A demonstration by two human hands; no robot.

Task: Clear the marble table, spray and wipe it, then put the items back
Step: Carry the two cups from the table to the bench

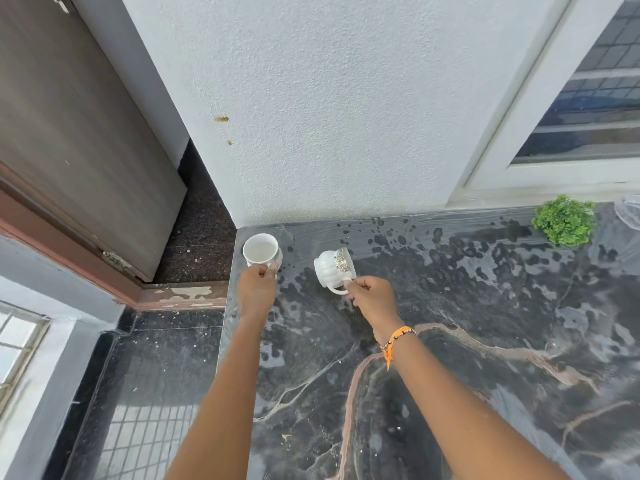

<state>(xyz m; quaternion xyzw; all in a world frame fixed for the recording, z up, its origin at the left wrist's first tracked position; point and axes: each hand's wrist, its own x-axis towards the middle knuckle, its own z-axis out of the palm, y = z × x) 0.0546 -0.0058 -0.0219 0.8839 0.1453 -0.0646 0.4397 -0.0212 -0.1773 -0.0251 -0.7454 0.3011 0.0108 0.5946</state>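
The dark marble table (450, 341) has pale veins and wet streaks near the wall. My left hand (256, 289) grips a white cup (260, 250) by its near side at the table's far left corner; the cup stands upright with its mouth showing. My right hand (372, 296) pinches the handle of a second white cup (334, 268) with a gold-patterned rim. That cup is tilted on its side, mouth facing right, just above or on the marble.
A small green plant (564, 220) stands at the back right of the table by the window frame. A glass object (630, 209) is cut off by the right edge. A white wall backs the table; a door and dark floor lie to the left.
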